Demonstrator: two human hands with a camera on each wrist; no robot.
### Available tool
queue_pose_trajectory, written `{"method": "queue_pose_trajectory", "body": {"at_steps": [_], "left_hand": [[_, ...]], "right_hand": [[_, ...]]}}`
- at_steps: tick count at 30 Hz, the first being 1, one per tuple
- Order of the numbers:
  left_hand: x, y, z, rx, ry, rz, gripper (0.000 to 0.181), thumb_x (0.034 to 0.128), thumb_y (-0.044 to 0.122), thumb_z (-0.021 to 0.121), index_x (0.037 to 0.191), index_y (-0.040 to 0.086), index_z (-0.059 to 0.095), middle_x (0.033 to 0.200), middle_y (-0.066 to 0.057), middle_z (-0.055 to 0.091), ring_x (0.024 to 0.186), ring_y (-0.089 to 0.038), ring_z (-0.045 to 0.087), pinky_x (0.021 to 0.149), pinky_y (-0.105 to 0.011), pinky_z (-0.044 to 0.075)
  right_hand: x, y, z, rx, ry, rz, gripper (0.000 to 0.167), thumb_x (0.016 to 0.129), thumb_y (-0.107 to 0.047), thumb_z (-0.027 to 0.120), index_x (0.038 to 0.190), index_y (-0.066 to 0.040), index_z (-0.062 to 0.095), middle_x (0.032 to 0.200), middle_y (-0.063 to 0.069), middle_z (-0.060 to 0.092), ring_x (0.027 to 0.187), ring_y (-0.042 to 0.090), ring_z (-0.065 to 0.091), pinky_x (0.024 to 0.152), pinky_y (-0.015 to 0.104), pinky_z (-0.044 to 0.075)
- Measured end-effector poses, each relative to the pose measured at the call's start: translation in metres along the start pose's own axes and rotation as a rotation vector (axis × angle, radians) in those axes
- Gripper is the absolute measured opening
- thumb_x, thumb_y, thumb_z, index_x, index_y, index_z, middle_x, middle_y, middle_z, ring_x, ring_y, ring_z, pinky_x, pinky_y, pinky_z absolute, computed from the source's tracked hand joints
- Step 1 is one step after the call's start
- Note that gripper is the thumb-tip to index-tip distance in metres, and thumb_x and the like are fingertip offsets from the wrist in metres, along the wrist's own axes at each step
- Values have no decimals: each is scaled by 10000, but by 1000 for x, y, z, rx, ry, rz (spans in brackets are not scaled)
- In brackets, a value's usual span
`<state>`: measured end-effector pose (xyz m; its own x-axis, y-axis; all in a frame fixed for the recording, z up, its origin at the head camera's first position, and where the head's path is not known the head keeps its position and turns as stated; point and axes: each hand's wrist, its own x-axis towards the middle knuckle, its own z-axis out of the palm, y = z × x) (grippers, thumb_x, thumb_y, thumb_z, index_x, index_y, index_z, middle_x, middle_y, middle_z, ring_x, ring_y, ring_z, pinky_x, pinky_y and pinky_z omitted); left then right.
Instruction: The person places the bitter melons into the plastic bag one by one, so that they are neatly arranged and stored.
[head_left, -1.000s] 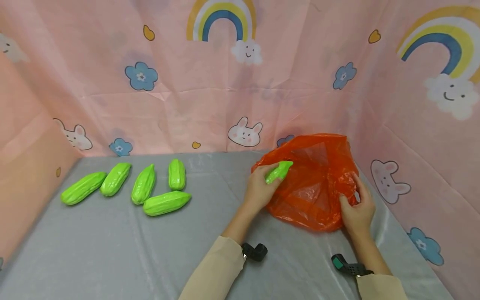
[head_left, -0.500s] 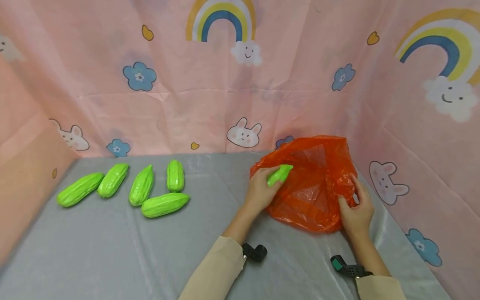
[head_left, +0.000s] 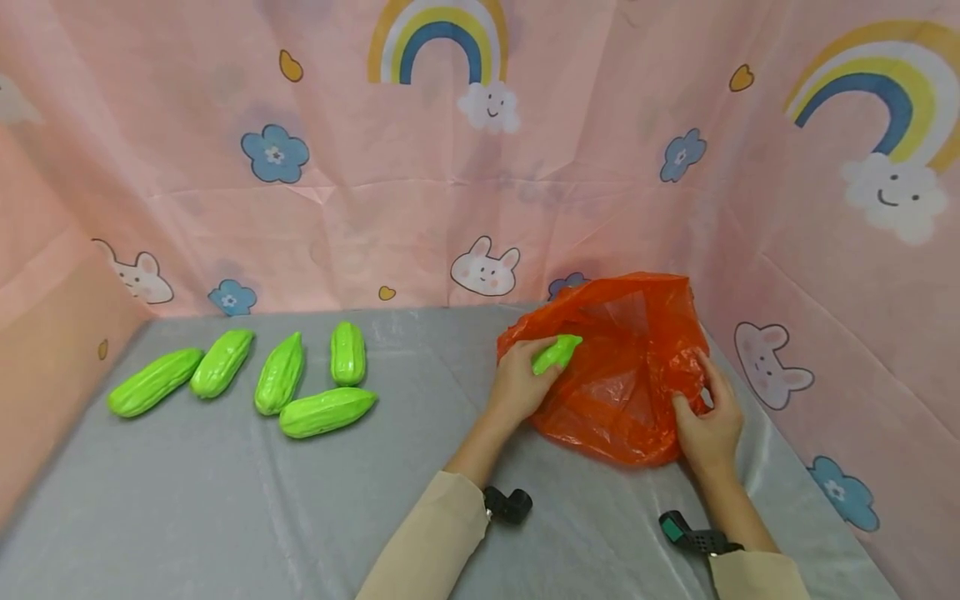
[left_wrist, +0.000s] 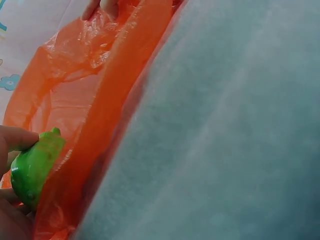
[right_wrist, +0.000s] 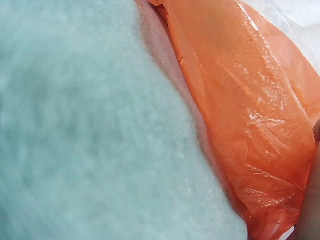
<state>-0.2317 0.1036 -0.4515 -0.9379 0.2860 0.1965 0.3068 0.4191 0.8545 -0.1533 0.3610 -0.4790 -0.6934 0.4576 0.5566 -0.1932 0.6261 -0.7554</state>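
Observation:
In the head view my left hand (head_left: 520, 387) grips a bright green ridged bitter melon (head_left: 557, 353) at the mouth of a thin orange-red plastic bag (head_left: 615, 408). Only the melon's pointed end and part of its side show past the fingers. My right hand (head_left: 709, 429) pinches the bunched right edge of the bag between thumb and fingers, which keeps the mouth spread. The left wrist view shows the melon (left_wrist: 36, 169) just inside the bag's rim, with fingers above and below it. Bag film (right_wrist: 250, 100) fills much of the right wrist view, and the right hand is mostly cut off there.
Several more green bitter melons (head_left: 327, 412) lie on the left part of the grey table cover (head_left: 225, 500). Pink printed cloth (head_left: 330, 167) rises behind and at both sides, close to the bag at the right. A black wrist camera (head_left: 508, 505) sits on the left wrist.
The whole head view has shifted slightly, moving the scene a little to the left. Both hands keep their hold on the melon and the bag with hardly any motion.

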Motion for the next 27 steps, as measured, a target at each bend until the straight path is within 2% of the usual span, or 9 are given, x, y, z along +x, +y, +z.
{"method": "queue_pose_trajectory", "body": {"at_steps": [6,12,27], "left_hand": [[0,-6,4,25,-26,-25,431,970,260,670,1396,214,628,1336,-41,641,1107,-192,590,964,-345,515],[0,-9,6,31,-31,-26,430,972,264,663,1396,206,626,1332,-45,643,1123,-201,591,981,-361,513],[0,-7,6,89,-77,-28,450,982,274,650,1422,197,597,1358,-50,626,1132,-197,592,1020,-365,521]], "right_hand": [[0,2,2,-23,-5,4,679,838,52,624,1454,-228,567,1395,162,615,1142,-119,476,975,39,387],[1,2,2,-30,-18,-3,688,840,44,623,1452,-263,566,1410,140,611,1138,-120,474,974,43,387],[1,4,2,-31,-17,-11,693,842,47,622,1456,-269,562,1423,115,608,1129,-121,481,948,19,393]]}}
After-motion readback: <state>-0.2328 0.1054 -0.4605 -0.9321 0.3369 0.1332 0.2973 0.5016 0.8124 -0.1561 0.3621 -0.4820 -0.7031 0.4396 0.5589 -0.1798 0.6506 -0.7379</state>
